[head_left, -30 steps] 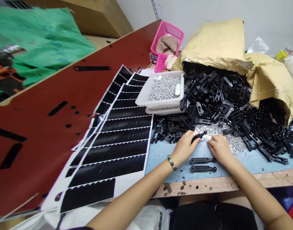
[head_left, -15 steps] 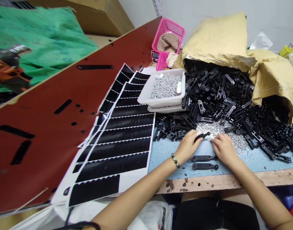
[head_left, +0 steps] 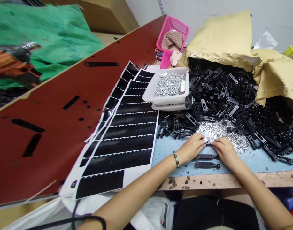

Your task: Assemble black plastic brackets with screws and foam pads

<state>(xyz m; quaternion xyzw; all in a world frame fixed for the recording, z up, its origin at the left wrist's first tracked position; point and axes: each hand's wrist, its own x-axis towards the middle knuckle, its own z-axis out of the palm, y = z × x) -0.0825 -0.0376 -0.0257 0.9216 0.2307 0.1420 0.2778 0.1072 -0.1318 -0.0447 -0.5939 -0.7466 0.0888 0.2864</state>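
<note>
My left hand (head_left: 193, 147), with a white wrap on one finger, is closed on a black plastic arm (head_left: 209, 143), held low over the blue mat. Facing it, my right hand (head_left: 224, 149) has its fingers pinched together at the arm's right end; any small piece between those fingertips is hidden. Two similar black arms with round ends lie parallel just below: an upper arm (head_left: 206, 157) and a lower arm (head_left: 207, 165). Right behind my fingers spreads a pile of small silver screws and ring-like pieces (head_left: 214, 128).
A heap of black plastic parts (head_left: 223, 92) spills from paper sacks (head_left: 223, 38). Beside it stands a white tub (head_left: 148, 92) of screws. Black label sheets (head_left: 134, 131) lie to the left, next to a red-brown board (head_left: 57, 134). An orange power tool (head_left: 14, 65) is at far left.
My left hand has lowered the black arm to the mat, and the two hands have come together around it. The whole view has shifted slightly.
</note>
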